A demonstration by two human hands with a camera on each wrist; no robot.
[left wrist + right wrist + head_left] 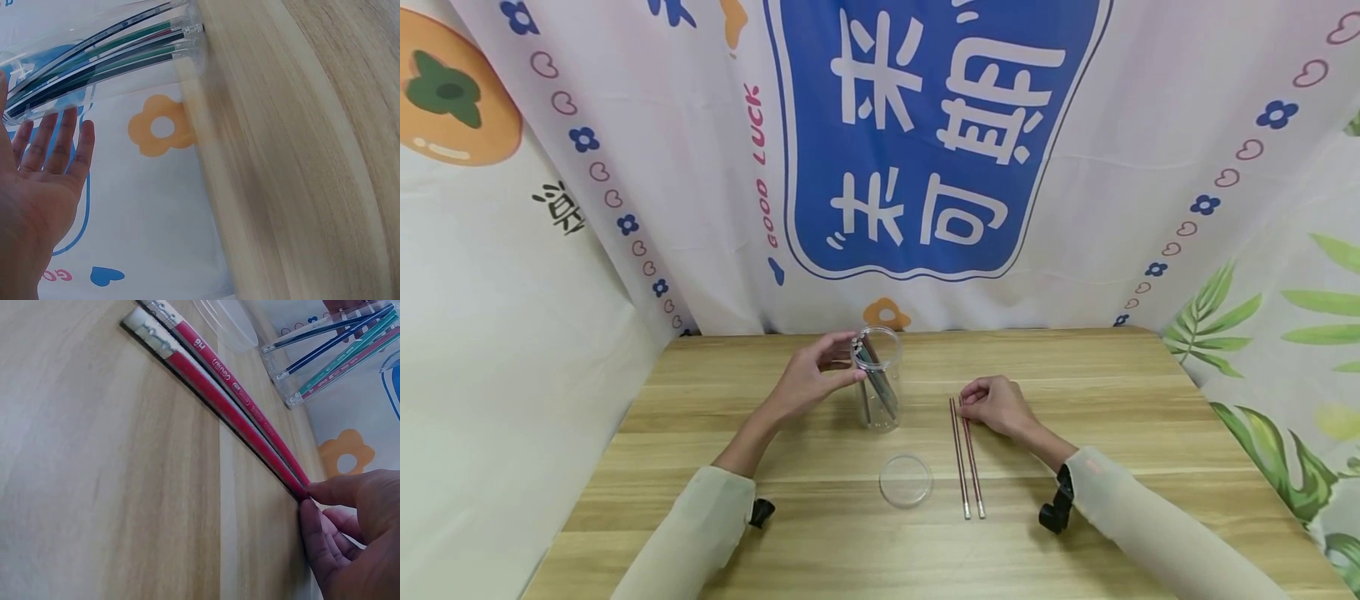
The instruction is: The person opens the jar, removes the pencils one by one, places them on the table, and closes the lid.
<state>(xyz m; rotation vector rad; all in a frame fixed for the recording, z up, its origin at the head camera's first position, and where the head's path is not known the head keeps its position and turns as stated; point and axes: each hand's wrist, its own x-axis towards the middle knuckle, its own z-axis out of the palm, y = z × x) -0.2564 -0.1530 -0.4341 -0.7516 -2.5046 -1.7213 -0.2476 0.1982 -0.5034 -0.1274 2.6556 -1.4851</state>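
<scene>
A clear plastic jar (891,407) stands at the back of the table, uncapped, with several dark, green and red pencils (125,47) leaning inside. My left hand (808,379) holds it near the rim from the left, thumb in front and fingers behind. To the right, two red pencils lie side by side on the wood, their white eraser ends toward me. My right hand (1000,407) pinches the far end of the right-hand pencil (973,467) between thumb and fingers. Close beside it lies the left-hand pencil (959,458), its far end near my fingertips.
A round clear lid (906,481) lies flat between the jar and the red pencils. Printed cloth (722,275) hangs along the table's back edge and at both sides. The wooden table (820,533) extends in front of both hands.
</scene>
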